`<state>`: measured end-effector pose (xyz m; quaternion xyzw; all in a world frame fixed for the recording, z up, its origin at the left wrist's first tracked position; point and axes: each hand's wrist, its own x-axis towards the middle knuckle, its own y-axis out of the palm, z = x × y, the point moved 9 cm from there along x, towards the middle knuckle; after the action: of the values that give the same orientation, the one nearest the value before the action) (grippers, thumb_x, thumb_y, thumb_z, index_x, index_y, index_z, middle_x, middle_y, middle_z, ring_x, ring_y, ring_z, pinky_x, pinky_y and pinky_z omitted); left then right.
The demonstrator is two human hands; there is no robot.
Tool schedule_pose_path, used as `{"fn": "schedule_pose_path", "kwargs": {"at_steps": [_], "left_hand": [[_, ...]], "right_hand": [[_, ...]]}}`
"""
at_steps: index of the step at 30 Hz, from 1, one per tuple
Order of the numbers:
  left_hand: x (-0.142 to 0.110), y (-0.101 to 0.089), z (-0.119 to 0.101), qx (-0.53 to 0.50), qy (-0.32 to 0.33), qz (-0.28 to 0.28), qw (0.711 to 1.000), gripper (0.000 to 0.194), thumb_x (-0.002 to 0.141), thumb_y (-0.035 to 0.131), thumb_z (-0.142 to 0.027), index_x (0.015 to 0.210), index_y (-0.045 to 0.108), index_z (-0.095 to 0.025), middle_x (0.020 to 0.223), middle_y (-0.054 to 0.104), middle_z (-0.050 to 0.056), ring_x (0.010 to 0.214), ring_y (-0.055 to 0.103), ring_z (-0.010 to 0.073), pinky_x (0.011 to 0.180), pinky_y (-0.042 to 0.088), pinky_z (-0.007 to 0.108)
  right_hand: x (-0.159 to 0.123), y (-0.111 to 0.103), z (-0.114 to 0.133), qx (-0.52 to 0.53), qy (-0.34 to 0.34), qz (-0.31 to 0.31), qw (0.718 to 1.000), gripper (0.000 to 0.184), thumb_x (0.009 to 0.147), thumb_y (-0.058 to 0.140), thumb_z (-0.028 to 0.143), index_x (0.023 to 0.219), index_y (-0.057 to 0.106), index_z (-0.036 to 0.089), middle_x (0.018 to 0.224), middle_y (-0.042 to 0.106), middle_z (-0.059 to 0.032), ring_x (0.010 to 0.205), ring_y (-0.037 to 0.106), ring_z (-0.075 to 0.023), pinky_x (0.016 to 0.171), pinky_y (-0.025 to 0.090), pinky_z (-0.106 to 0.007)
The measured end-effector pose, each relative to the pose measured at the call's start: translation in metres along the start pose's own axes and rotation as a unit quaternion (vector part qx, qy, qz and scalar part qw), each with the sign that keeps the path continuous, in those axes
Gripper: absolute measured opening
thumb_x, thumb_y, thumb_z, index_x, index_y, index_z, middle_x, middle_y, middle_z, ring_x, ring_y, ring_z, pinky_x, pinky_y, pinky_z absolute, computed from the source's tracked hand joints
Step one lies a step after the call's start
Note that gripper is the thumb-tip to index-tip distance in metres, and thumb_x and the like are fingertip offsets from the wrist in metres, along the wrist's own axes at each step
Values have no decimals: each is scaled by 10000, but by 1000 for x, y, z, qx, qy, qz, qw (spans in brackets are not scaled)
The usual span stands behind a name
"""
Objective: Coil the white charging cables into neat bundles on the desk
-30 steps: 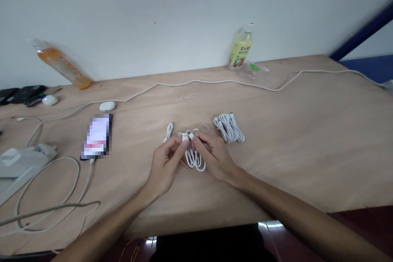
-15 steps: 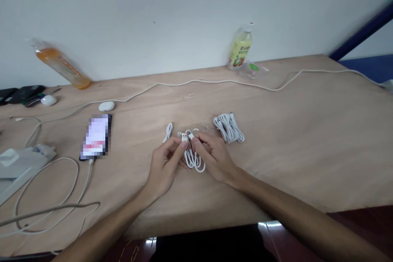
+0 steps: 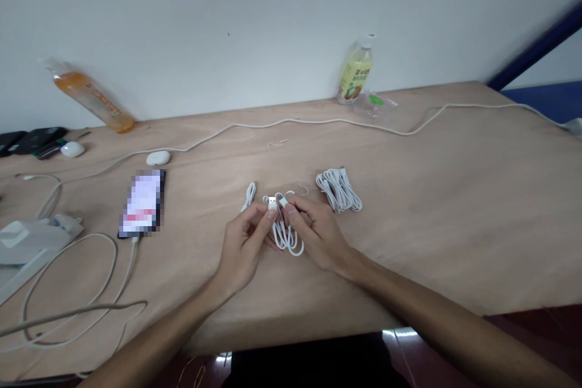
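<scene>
A white USB cable [image 3: 287,239] hangs in several loops between my two hands, just over the table. My left hand [image 3: 245,239] pinches it by the metal-tipped USB plug [image 3: 272,202], which points away from me. Close beside that, my right hand [image 3: 318,230] grips the cable's other white connector [image 3: 284,201]; its exact type is too small to tell. Behind my left fingers lies a small folded white cable [image 3: 250,196], partly hidden. To the right of my right hand rests a larger bundle of white cable [image 3: 339,190].
On the left lie a phone [image 3: 142,203] with a charging cable, a white earbud case [image 3: 158,158] and a white power strip [image 3: 27,254]. An orange drink bottle [image 3: 93,97] and a yellow one [image 3: 355,76] lean at the wall. A long white cord [image 3: 318,121] crosses the table [image 3: 431,206].
</scene>
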<state>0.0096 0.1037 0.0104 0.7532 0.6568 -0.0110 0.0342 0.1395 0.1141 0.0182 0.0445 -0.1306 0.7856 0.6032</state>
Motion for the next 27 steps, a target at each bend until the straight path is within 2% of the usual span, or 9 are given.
{"fn": "schedule_pose_path", "kwargs": {"at_steps": [27], "left_hand": [[0,-1,-1,-6,9,-5,1000,410,948,781,-573,853,754,-175,695,743,17,558,673,148,549,618,245]], "right_hand": [[-1,-1,0,-10,1,-6,1000,354,1091,504,400,771,475,250,696,506,33,635,470,-150,615,376,-311]]}}
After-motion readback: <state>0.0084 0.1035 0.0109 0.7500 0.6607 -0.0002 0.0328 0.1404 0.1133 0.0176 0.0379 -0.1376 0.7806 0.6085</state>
